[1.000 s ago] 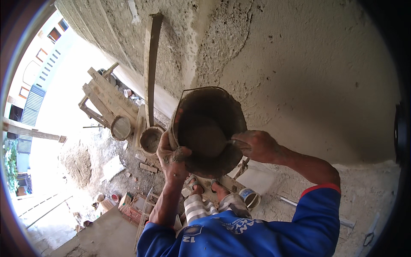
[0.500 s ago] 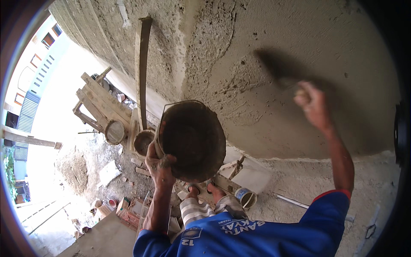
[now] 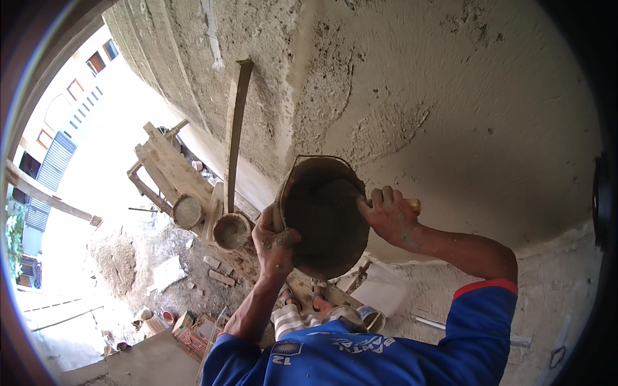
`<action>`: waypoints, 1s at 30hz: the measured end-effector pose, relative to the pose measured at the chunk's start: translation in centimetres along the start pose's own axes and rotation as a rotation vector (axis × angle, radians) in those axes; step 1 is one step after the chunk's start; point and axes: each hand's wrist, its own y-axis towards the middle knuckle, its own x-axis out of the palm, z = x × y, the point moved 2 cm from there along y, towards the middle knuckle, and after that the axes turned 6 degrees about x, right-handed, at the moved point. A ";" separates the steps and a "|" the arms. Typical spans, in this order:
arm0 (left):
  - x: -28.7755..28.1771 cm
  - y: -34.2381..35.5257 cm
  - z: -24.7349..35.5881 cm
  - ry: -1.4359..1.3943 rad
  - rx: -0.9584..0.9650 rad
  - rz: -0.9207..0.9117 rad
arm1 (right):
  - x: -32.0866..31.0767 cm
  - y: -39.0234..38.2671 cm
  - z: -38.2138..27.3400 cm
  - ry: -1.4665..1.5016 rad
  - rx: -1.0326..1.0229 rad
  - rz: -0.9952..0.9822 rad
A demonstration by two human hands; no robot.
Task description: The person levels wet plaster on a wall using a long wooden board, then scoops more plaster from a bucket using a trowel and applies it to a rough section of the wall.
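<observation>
My left hand (image 3: 275, 244) is closed round the near-left rim of a dark, mortar-stained bucket (image 3: 325, 267), tilted so its mouth faces me. At the bucket's right edge, my right hand (image 3: 394, 219) grips a trowel by its wooden handle (image 3: 413, 206). The blade reaches inside the bucket, where it shows only dimly against the dark interior. How much mortar the bucket holds is hard to make out. Beyond it rises a grey plastered wall (image 3: 476, 128), smooth on the right, with a rough patch (image 3: 380, 132) above the bucket.
A long wooden batten (image 3: 237, 128) leans on the wall at left. Rough planks (image 3: 161, 167) lie by two mortar-caked buckets (image 3: 187, 211). A sand heap (image 3: 112, 257) spreads at far left. Beside my feet stands a pail (image 3: 372, 318), with a white pipe (image 3: 428, 321) farther right.
My right hand has come down and left from the wall, bringing the trowel into the bucket. The bucket has shifted slightly right in view, still held by my left hand.
</observation>
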 end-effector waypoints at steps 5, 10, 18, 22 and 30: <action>0.9 0.4 1.2 0.095 0.056 -0.004 | 1.4 -0.1 -1.6 0.200 -0.013 -0.181; 1.2 0.7 3.4 0.080 0.136 -0.008 | 0.2 0.9 -1.7 0.773 -0.150 -0.309; -3.1 1.6 5.3 -0.179 0.121 0.093 | -10.1 3.7 4.3 0.966 0.031 -0.158; -3.5 1.7 5.8 -0.202 0.104 0.189 | -16.7 4.8 8.5 0.938 0.129 -0.251; -3.9 1.2 6.4 -0.129 0.213 0.158 | -13.4 14.0 17.5 0.988 0.430 -0.117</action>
